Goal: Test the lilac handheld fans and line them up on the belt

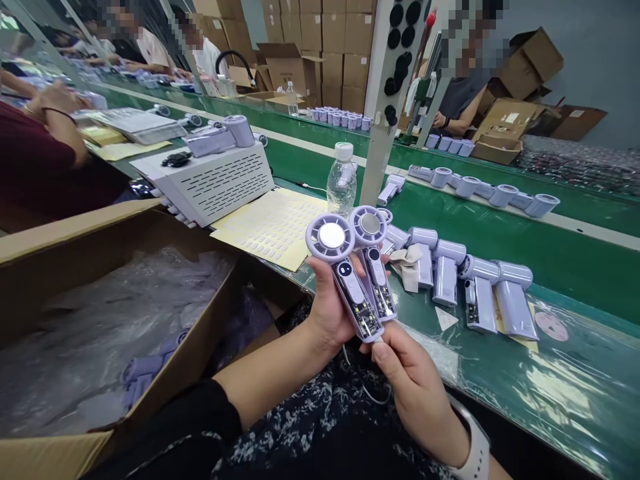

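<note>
My left hand (330,310) is closed around two lilac handheld fans, held side by side with their round heads up. The front fan (356,293) has a white disc in its head, a small lit display and a clear handle showing a circuit board. The rear fan (379,280) has a silver disc and is partly covered by the front one. At the front fan's lower end, my right hand (410,377) pinches what looks like the plug of a thin white cable (373,399). The cable loops down over my lap; the plug is mostly hidden by my fingers.
Several lilac fans (445,273) lie on the green bench to the right, beside a crumpled cloth (407,267). Behind are a plastic bottle (342,183), a sticker sheet (273,223) and a white vented box (215,180). An open carton (205,347) stands left. Co-workers sit across.
</note>
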Demonstrator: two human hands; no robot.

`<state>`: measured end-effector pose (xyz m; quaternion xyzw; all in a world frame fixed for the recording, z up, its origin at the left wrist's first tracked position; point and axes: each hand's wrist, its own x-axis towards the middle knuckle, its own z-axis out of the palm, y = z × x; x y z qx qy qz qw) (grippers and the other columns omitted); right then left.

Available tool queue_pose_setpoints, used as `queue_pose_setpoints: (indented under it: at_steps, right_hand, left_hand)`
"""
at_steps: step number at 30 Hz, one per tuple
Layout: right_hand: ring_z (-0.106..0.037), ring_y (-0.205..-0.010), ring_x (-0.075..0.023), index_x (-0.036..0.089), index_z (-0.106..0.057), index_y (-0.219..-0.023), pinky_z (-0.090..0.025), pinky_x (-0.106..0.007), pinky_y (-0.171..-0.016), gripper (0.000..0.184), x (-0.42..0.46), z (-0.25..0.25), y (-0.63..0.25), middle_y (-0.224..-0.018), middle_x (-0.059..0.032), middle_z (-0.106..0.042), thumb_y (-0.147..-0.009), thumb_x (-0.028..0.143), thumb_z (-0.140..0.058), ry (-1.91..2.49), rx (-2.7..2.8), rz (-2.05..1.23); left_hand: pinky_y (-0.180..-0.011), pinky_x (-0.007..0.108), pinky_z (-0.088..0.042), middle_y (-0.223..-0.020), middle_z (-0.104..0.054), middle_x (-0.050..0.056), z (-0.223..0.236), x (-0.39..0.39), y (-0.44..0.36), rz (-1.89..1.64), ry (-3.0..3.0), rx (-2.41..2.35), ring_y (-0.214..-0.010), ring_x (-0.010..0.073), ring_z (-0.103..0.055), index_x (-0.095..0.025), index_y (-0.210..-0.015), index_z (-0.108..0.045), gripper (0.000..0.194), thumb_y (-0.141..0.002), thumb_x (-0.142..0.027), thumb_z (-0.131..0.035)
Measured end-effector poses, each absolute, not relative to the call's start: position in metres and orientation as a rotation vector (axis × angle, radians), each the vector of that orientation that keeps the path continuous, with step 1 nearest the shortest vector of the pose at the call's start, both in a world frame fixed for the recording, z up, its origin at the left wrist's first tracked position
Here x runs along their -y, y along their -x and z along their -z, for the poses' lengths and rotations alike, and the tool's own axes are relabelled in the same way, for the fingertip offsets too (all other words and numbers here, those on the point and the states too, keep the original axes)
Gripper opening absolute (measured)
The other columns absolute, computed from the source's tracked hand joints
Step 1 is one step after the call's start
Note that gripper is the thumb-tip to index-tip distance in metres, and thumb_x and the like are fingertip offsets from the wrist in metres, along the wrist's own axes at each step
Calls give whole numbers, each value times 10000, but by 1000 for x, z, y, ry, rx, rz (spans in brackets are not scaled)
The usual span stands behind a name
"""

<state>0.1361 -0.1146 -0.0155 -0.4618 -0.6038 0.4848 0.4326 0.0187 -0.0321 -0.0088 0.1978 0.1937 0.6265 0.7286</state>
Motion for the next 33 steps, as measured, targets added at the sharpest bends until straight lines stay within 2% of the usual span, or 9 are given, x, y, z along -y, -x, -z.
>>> queue_pose_setpoints:
  at_steps: [4,8,10,16,20,24,27,30,33]
  right_hand:
    - [-553,-742,-179,222,-573,-783,-446,-283,-685,327,119,14,-134,-798,-21,-605,-1064,363,-482,1133,1517,-1123]
    - [-601,-927,-206,219,-559,-753,-479,-311,-828,317,121,12,-133,-998,-55,-621,-1042,337,-503,994,1622,-1066]
    - [-600,-954,-209,218,-557,-743,-473,-311,-842,321,121,12,-134,-1020,-58,-622,-1043,323,-507,1047,1607,-1036]
    - [-528,-571,-151,224,-585,-728,-394,-277,-597,395,119,18,-139,-590,25,-570,-1062,420,-509,1248,1452,-1207]
    - [-522,-528,-136,219,-567,-705,-392,-272,-575,435,120,22,-139,-554,29,-568,-1047,485,-529,1249,1366,-1244]
    - [-474,-471,-119,228,-504,-686,-372,-253,-522,479,120,27,-133,-499,52,-506,-1049,541,-507,1283,1183,-1256]
    - [-412,-436,-109,236,-459,-684,-325,-241,-470,489,120,32,-128,-477,71,-446,-1056,553,-484,1269,1057,-1284]
    - [-455,-510,-123,228,-501,-728,-368,-247,-515,439,119,31,-129,-554,50,-489,-1067,507,-480,1260,1113,-1263]
    - [-557,-727,-166,223,-538,-768,-461,-288,-674,358,117,17,-143,-774,-14,-577,-1070,409,-484,1197,1376,-1160]
  left_hand:
    - [-928,442,-608,-1016,-765,74,3,33,-17,-1341,-380,-402,-1084,320,-722,-187,-649,-589,708,-586,-878,-725]
    - [-925,429,-613,-1075,-758,61,-2,31,-13,-1341,-300,-366,-1090,298,-721,-193,-656,-583,668,-659,-849,-707]
    - [-933,423,-612,-1092,-757,59,-3,31,-11,-1341,-292,-374,-1110,296,-716,-193,-658,-582,660,-685,-843,-693]
    - [-904,426,-625,-1101,-764,65,1,34,-8,-1291,-351,-307,-1109,315,-722,-197,-663,-606,641,-655,-824,-736]
    - [-897,418,-629,-1088,-763,68,0,32,-7,-1317,-421,-295,-1076,305,-728,-193,-661,-621,650,-650,-834,-729]
    - [-871,487,-635,-1032,-752,98,2,36,-14,-1417,-571,-399,-1067,350,-711,-194,-637,-614,699,-594,-883,-720]
    - [-811,488,-639,-1003,-745,112,7,42,-22,-1472,-662,-451,-1077,379,-697,-211,-655,-637,709,-603,-917,-677]
    - [-775,486,-636,-952,-738,114,11,43,-23,-1448,-714,-421,-1071,393,-693,-215,-664,-655,705,-582,-913,-697]
    - [-789,487,-629,-958,-736,111,7,32,-14,-1440,-688,-457,-1095,391,-686,-217,-673,-638,701,-600,-913,-687]
